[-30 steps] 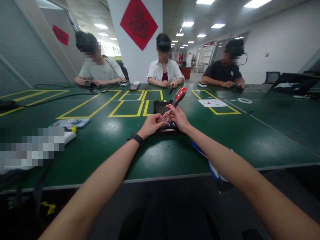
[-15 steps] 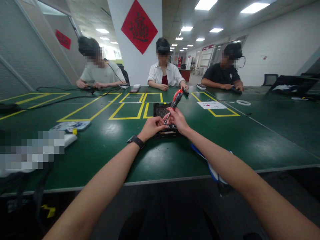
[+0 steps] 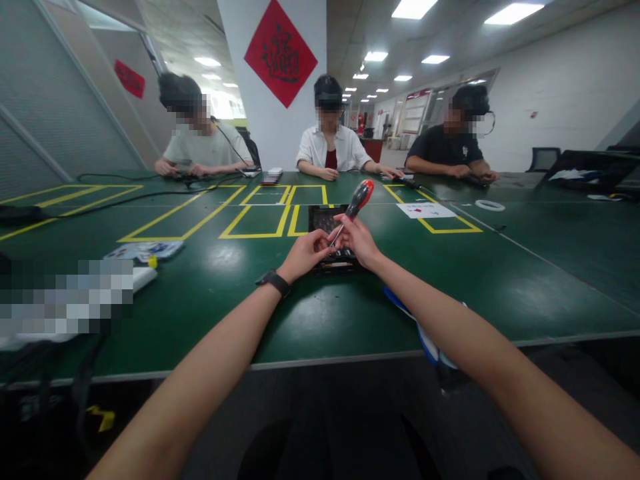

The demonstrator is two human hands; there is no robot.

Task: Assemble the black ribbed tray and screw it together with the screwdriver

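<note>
A screwdriver (image 3: 359, 199) with a red and black handle leans up and to the right over a small black open case (image 3: 323, 217). My right hand (image 3: 357, 241) is closed around its metal shaft just below the handle. At the lower end of the shaft, the fingertips of my left hand (image 3: 306, 255) are pinched together on the tip. Whether a small part is also between them is hidden. Small light-coloured pieces show in the near part of the case, beneath my hands. A dark watch (image 3: 274, 283) is on my left wrist.
Yellow tape rectangles mark the green table (image 3: 230, 320). A blue and white item (image 3: 425, 337) lies under my right forearm. A printed sheet (image 3: 426, 211) and a white ring (image 3: 490, 205) are to the right. Cables and a flat packet (image 3: 145, 251) lie left. Three people sit opposite.
The screwdriver handle has turned, showing more black and its red at the right, and leans slightly more right. Both hands stay over the case. The middle person's hand across has reached rightward.
</note>
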